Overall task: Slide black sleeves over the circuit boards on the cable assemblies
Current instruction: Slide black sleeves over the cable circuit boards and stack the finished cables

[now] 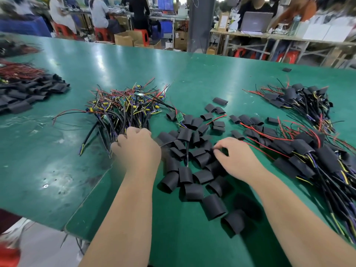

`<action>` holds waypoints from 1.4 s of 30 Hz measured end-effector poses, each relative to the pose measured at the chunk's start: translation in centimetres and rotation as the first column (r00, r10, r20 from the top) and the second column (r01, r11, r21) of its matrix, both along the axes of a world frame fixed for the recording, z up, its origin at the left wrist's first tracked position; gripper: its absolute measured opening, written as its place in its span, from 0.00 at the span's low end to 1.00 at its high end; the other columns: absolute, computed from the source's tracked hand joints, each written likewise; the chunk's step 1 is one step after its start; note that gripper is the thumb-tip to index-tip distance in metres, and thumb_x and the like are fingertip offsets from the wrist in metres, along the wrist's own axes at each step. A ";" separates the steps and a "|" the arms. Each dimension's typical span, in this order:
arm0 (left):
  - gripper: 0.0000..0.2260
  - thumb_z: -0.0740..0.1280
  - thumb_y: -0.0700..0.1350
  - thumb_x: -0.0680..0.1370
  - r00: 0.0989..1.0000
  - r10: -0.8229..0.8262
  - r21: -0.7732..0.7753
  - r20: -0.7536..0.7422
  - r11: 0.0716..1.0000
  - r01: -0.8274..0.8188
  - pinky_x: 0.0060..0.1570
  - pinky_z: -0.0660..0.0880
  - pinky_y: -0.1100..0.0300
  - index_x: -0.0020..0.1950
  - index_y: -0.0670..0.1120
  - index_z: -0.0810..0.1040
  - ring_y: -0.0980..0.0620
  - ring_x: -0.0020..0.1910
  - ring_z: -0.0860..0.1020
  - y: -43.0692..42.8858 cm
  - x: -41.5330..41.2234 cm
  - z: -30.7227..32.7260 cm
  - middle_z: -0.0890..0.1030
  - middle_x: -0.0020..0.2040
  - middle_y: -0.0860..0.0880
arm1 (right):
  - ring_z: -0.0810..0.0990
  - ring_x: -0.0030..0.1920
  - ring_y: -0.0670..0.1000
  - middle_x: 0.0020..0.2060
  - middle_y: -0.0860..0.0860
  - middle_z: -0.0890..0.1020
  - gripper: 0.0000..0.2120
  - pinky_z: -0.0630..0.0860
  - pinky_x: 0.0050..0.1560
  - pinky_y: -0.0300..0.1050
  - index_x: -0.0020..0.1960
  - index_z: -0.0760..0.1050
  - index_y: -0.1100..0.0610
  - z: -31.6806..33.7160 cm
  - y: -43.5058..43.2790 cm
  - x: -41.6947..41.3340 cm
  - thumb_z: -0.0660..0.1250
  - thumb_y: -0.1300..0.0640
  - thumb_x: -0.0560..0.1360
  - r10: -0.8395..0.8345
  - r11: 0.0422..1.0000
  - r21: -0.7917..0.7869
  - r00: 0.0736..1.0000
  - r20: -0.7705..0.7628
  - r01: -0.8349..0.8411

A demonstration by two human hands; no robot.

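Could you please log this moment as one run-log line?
left hand: grips cables in unsleeved pile | right hand: pinches black sleeve | sleeved assemblies: piled right

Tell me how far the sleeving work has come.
Done: a heap of black-sleeved cable assemblies lies at the right. In hand: the left hand grips the tangled bundle of unsleeved multicoloured cables; the right hand pinches one of the loose black tube sleeves. Left: that whole bundle.

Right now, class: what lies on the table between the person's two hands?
Loose black sleeves and one black cable lie between the left hand and the right hand, as the head view shows.
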State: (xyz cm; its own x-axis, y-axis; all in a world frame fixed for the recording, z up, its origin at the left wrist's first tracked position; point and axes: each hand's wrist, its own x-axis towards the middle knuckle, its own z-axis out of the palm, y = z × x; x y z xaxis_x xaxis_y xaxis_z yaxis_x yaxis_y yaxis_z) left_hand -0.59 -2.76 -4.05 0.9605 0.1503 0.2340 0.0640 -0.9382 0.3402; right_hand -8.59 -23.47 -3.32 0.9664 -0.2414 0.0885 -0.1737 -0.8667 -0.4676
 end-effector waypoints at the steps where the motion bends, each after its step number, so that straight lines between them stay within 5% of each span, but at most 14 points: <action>1: 0.12 0.61 0.45 0.78 1.000 0.009 0.012 0.011 1.000 -0.009 0.56 0.57 0.50 0.58 0.56 0.79 0.43 0.59 0.69 0.1 0.1 0.0 0.76 0.59 0.50 | 0.77 0.55 0.53 0.53 0.50 0.80 0.08 0.71 0.56 0.44 0.52 0.80 0.53 0.0 0.0 0.1 0.63 0.56 0.77 -0.029 1.000 0.014 0.998 0.059 0.028; 4: 0.12 0.59 0.46 0.78 0.999 -0.002 0.027 0.036 1.000 0.001 0.54 0.56 0.50 0.54 0.57 0.81 0.44 0.56 0.70 0.0 0.1 0.1 0.80 0.48 0.52 | 0.71 0.64 0.55 0.63 0.53 0.74 0.12 0.65 0.66 0.53 0.61 0.75 0.49 -0.1 0.2 1.0 0.62 0.54 0.78 -0.185 0.982 0.003 0.969 0.161 0.187; 7: 0.10 0.60 0.51 0.77 0.996 -0.083 0.055 0.045 0.995 0.081 0.55 0.54 0.50 0.51 0.57 0.81 0.45 0.55 0.69 -0.5 -0.3 0.2 0.81 0.44 0.53 | 0.57 0.75 0.56 0.74 0.57 0.63 0.21 0.54 0.71 0.59 0.72 0.64 0.42 0.1 0.3 2.0 0.57 0.43 0.80 -0.223 0.974 -0.054 0.975 -0.015 0.221; 10: 0.13 0.64 0.58 0.74 0.984 -0.162 0.035 0.067 0.986 0.160 0.52 0.52 0.51 0.56 0.58 0.77 0.45 0.57 0.69 -0.6 -0.2 0.1 0.79 0.51 0.53 | 0.66 0.68 0.52 0.62 0.50 0.75 0.16 0.60 0.64 0.55 0.62 0.73 0.42 0.0 0.6 2.6 0.52 0.41 0.80 -0.081 0.997 -0.010 0.992 -0.098 0.080; 13: 0.11 0.66 0.60 0.73 0.948 -0.280 -0.027 0.153 0.957 0.287 0.53 0.57 0.52 0.53 0.58 0.76 0.48 0.54 0.72 -0.8 -0.2 0.2 0.75 0.51 0.53 | 0.72 0.57 0.51 0.47 0.46 0.76 0.15 0.58 0.54 0.50 0.47 0.77 0.46 -0.1 1.4 2.5 0.54 0.42 0.79 -0.058 0.998 0.001 0.998 0.000 0.058; 17: 0.13 0.65 0.63 0.74 0.907 -0.420 -0.016 0.020 0.907 0.421 0.47 0.60 0.54 0.42 0.54 0.78 0.52 0.45 0.77 -1.0 -0.5 0.2 0.78 0.39 0.55 | 0.73 0.55 0.53 0.50 0.48 0.74 0.14 0.64 0.56 0.50 0.53 0.78 0.46 0.0 2.1 2.2 0.67 0.39 0.73 -0.083 0.993 -0.075 0.993 0.083 0.089; 23: 0.11 0.58 0.53 0.82 0.930 -0.367 0.068 -0.021 0.928 0.367 0.49 0.63 0.53 0.52 0.49 0.77 0.45 0.51 0.78 -1.5 -0.4 0.0 0.79 0.50 0.49 | 0.75 0.47 0.52 0.44 0.48 0.75 0.14 0.62 0.53 0.49 0.38 0.78 0.46 0.2 3.4 2.1 0.68 0.35 0.70 -0.064 0.988 -0.134 0.996 0.059 0.071; 26: 0.12 0.56 0.50 0.83 0.949 -0.313 -0.012 -0.047 0.950 0.313 0.53 0.65 0.51 0.54 0.45 0.75 0.43 0.49 0.77 -1.4 -0.2 0.1 0.77 0.53 0.47 | 0.73 0.43 0.50 0.40 0.45 0.74 0.14 0.62 0.51 0.47 0.35 0.74 0.46 0.3 3.6 1.9 0.70 0.37 0.69 -0.071 0.993 -0.093 0.995 0.063 0.077; 33: 0.11 0.65 0.58 0.77 0.893 -0.444 -0.097 -0.076 0.894 0.437 0.59 0.68 0.49 0.53 0.53 0.77 0.50 0.51 0.76 -1.1 -0.5 0.2 0.77 0.50 0.53 | 0.76 0.43 0.49 0.36 0.42 0.76 0.12 0.72 0.54 0.49 0.35 0.72 0.47 0.8 3.4 1.5 0.69 0.43 0.72 -0.039 0.999 0.014 0.999 0.017 0.038; 38: 0.07 0.61 0.52 0.81 0.909 -0.417 0.022 0.026 0.909 0.416 0.46 0.58 0.55 0.52 0.54 0.78 0.49 0.48 0.76 -1.4 -0.7 0.2 0.75 0.51 0.53 | 0.77 0.41 0.49 0.35 0.42 0.78 0.12 0.73 0.47 0.45 0.34 0.73 0.49 0.9 3.3 1.3 0.69 0.47 0.74 -0.053 0.995 0.092 0.996 0.067 0.046; 42: 0.07 0.58 0.48 0.82 0.913 -0.346 -0.062 0.217 0.928 0.366 0.45 0.56 0.57 0.51 0.52 0.75 0.50 0.43 0.74 -1.6 -0.8 0.8 0.75 0.47 0.54 | 0.75 0.37 0.44 0.33 0.44 0.78 0.10 0.67 0.36 0.35 0.36 0.76 0.53 0.6 3.0 1.2 0.68 0.50 0.74 -0.127 0.978 0.186 0.979 0.162 0.096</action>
State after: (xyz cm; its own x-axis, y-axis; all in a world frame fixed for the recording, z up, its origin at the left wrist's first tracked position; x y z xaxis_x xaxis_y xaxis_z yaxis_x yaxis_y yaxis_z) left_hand -1.42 -4.37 -3.27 0.8899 -0.1607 0.4269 -0.3464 -0.8470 0.4033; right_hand -7.38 -20.47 -2.74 0.9063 -0.3736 0.1976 -0.1680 -0.7475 -0.6427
